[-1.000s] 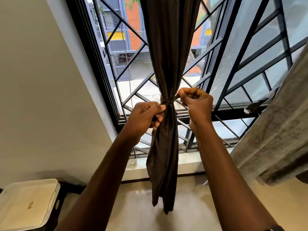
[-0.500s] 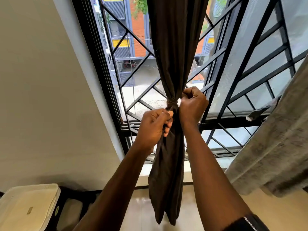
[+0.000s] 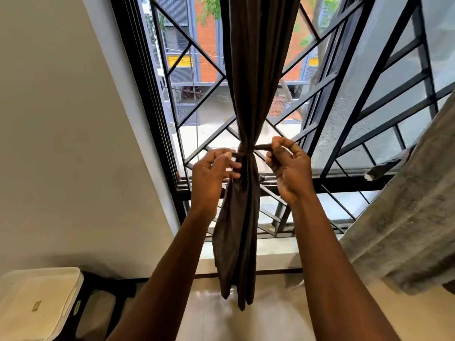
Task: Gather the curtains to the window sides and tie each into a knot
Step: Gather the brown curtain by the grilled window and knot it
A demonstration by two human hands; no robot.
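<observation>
The left hand and right hand each pinch 1 end of the tie — held apart, likely to cinch the curtain.

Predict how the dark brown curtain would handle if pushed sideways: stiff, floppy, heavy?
Probably floppy: the dark brown fabric curtain hangs in soft folds below its cinched waist. Likely light: a thin dark tie, pinched by left hand and right hand, holds it bunched.

Dark brown curtain hangs gathered, cinched mid-length (thin tie).
</observation>
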